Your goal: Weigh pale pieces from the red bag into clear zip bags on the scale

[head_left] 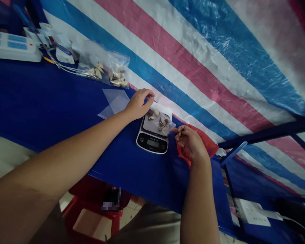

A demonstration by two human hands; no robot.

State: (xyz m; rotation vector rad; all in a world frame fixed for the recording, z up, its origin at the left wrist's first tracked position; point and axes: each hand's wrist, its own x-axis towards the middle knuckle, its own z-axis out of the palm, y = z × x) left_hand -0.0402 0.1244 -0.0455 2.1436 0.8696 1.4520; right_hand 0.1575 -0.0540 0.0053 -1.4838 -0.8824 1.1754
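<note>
A black-and-white digital kitchen scale (152, 143) stands on the blue table. On its platform lies a clear plastic bag (169, 122) with several dark-and-cream dried pieces, which look like dried mushroom slices. My left hand (141, 103) is above the scale's far left corner, fingers curled and thumb close to the index finger; whatever is between them, if anything, is too small to make out. Just right of the scale, my right hand (190, 142) pinches a small dried mushroom piece (181, 131) between thumb and fingers. A red plastic bag (205, 139) lies open behind and under that hand.
Two clear bags of dried pieces, a left one (96, 71) and a right one (119, 76), rest near the striped tarp (167, 47). Flat clear bags (115, 101) lie left of the scale. A power strip (15, 47) and cables are far left. Below is a red stool (115, 223).
</note>
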